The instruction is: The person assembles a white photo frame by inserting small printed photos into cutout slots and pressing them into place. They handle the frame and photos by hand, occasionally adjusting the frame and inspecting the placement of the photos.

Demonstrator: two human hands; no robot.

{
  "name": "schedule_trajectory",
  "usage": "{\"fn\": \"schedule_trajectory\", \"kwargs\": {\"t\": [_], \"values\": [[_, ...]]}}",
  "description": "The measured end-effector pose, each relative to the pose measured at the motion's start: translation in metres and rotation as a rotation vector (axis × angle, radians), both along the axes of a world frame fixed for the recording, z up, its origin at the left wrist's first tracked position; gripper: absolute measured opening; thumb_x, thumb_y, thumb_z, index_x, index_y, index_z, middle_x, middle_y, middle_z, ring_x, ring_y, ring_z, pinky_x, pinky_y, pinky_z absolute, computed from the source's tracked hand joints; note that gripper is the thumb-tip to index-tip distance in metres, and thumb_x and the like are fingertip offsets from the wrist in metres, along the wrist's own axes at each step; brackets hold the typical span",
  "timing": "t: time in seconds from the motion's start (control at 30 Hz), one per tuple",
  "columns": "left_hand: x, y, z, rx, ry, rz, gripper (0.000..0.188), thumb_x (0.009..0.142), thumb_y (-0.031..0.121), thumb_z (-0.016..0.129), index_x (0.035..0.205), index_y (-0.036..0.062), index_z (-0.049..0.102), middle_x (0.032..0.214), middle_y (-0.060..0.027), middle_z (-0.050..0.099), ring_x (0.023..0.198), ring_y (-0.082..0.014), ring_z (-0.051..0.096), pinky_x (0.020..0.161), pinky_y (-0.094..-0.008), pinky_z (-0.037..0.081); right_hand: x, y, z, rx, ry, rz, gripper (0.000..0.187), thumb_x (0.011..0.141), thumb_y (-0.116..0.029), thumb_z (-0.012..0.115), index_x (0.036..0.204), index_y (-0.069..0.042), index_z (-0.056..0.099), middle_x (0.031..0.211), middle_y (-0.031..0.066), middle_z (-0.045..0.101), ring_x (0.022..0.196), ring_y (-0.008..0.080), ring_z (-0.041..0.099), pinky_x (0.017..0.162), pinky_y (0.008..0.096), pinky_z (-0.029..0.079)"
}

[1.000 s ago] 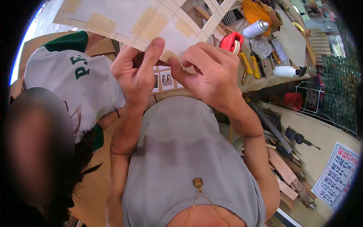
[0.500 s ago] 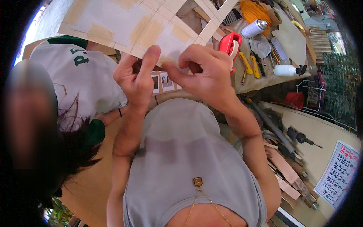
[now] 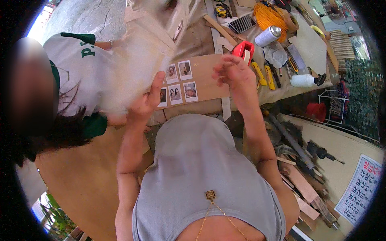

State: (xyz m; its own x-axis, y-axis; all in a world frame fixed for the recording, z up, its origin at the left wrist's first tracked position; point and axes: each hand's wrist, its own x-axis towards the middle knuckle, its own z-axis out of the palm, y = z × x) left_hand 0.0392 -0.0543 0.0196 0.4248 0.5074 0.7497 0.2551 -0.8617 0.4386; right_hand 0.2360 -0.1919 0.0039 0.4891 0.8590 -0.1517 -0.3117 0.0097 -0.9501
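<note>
My left hand (image 3: pixel 145 100) grips the lower edge of a pale, flat panel (image 3: pixel 138 60), which is tilted and smeared by motion. Its thumb lies along the near side of the panel. To the right, my right hand (image 3: pixel 237 74) hovers apart from the panel, fingers loosely bent and somewhat blurred, with nothing visible in them. Just beyond its fingertips stands a red tape dispenser (image 3: pixel 243 49). Between my hands, a brown board (image 3: pixel 207 82) lies on the table with several small white-bordered photos (image 3: pixel 185 70) in rows; the panel partly hides it.
Yellow cutters (image 3: pixel 269 76), a spray can (image 3: pixel 268 36), a white bottle (image 3: pixel 303 80) and orange cord (image 3: pixel 268 17) lie on the table at right. Metal rulers (image 3: pixel 226 105) lie under or beside the board. A person in a white shirt (image 3: pixel 80 76) is close on my left.
The panel has swung left and turned in my left hand, uncovering the photos and board. My right hand has left the panel's edge and moved right, its fingers loosening from a pinch.
</note>
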Motion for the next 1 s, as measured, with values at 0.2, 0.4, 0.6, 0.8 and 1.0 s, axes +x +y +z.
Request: {"fn": "schedule_trajectory", "kwargs": {"t": [0.2, 0.4, 0.6, 0.8, 1.0], "values": [[-0.012, 0.013, -0.008, 0.493, 0.259, -0.06, 0.038, 0.067, 0.009, 0.067, 0.104, 0.0143, 0.069, 0.098, -0.005, 0.055, 0.083, -0.0215, 0.06, 0.068, -0.0333, 0.053, 0.003, -0.014, -0.007, 0.737, 0.598, 0.288, 0.125, 0.052, -0.087, 0.05, 0.145, -0.016, 0.006, 0.15, 0.0102, 0.009, 0.135, 0.0347, 0.018, 0.102, 0.0662, 0.021], [-0.016, 0.002, -0.02, 0.58, 0.264, 0.049, 0.034, 0.068, 0.015, 0.071, 0.102, 0.0165, 0.069, 0.107, -0.0064, 0.048, 0.103, -0.0248, 0.05, 0.083, -0.0397, 0.051, 0.002, -0.034, -0.019, 0.356, 0.423, 0.054, 0.102, 0.065, -0.083, 0.041, 0.144, -0.025, 0.012, 0.147, 0.0099, 0.021, 0.132, 0.0305, 0.029, 0.093, 0.0659, 0.035], [-0.01, -0.011, -0.043, 0.242, 0.041, 0.243, 0.072, 0.071, 0.031, 0.075, 0.131, 0.0114, 0.042, 0.126, -0.0157, 0.034, 0.117, -0.0332, 0.041, 0.092, -0.0425, 0.043, 0.034, -0.017, -0.034, 0.589, 0.849, 0.157, 0.073, 0.087, -0.065, 0.029, 0.142, -0.019, 0.021, 0.143, 0.0143, 0.03, 0.128, 0.0308, 0.035, 0.091, 0.0639, 0.039], [0.015, -0.039, -0.037, -0.762, -0.625, -0.268, 0.091, 0.068, 0.003, 0.067, 0.143, 0.012, 0.016, 0.133, -0.0194, 0.034, 0.12, -0.031, 0.041, 0.098, -0.0405, 0.039, 0.091, 0.021, -0.047, 0.395, 0.693, 0.296, 0.07, 0.092, -0.058, 0.022, 0.139, -0.006, 0.027, 0.131, 0.0232, 0.043, 0.118, 0.0375, 0.046, 0.086, 0.0548, 0.046], [0.003, -0.039, -0.045, -1.492, -0.628, -0.36, 0.064, 0.073, -0.003, 0.055, 0.134, 0.0061, 0.038, 0.107, -0.0145, 0.06, 0.087, -0.0199, 0.063, 0.07, -0.0293, 0.055, 0.155, 0.063, -0.065, 0.155, 0.535, 0.484, 0.067, 0.094, -0.051, 0.029, 0.134, 0.002, 0.032, 0.123, 0.0267, 0.05, 0.114, 0.0366, 0.05, 0.097, 0.0459, 0.04]]}}
